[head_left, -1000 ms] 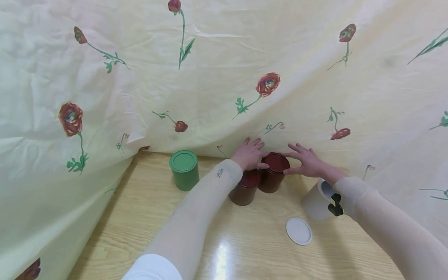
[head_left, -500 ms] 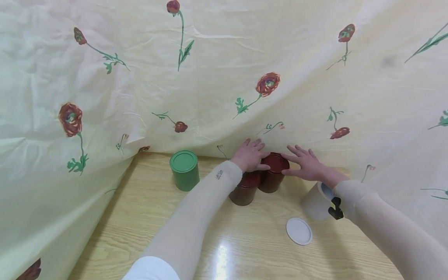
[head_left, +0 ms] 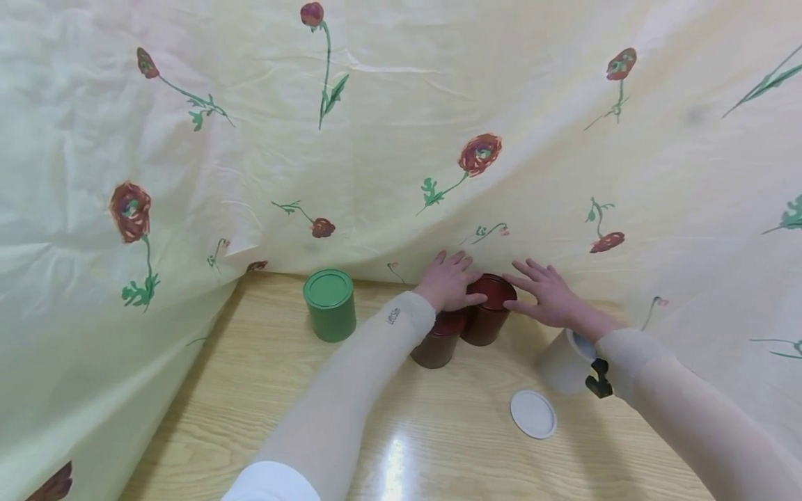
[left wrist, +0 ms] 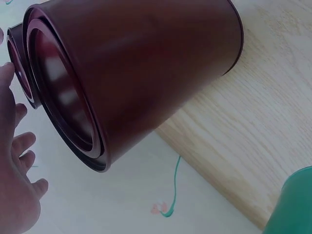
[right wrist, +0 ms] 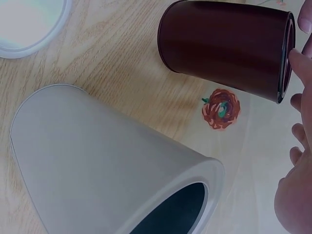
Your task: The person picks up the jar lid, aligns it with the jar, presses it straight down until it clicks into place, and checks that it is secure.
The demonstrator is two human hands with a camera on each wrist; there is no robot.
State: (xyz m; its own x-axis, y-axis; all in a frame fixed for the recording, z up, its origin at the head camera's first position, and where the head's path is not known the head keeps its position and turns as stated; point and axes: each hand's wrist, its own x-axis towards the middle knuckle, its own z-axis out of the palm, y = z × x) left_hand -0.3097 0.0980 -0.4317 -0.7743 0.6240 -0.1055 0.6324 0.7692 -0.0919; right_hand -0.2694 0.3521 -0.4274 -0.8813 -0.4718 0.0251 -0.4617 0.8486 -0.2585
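Pale arm sleeves [head_left: 341,393], small dark lettering [head_left: 392,316], white upper sleeve [head_left: 272,481], black wrist piece [head_left: 599,379]

My right hand [right wrist: 306,163] runs down the right edge, partly cropped, one fingertip at the rimmed end of the red can [right wrist: 224,46], upper right. The grey can [right wrist: 97,156] fills the lower left, its open mouth at bottom centre. A white lid [right wrist: 29,24] lies upper left on the table [right wrist: 122,29]; flowered cloth [right wrist: 253,146] shows lower right.

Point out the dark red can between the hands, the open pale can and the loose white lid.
Dark red can [head_left: 486,324]: head view, side wall.
Open pale can [right wrist: 105,151]: right wrist view, outer side wall.
White lid [head_left: 533,414]: head view, middle of its face.
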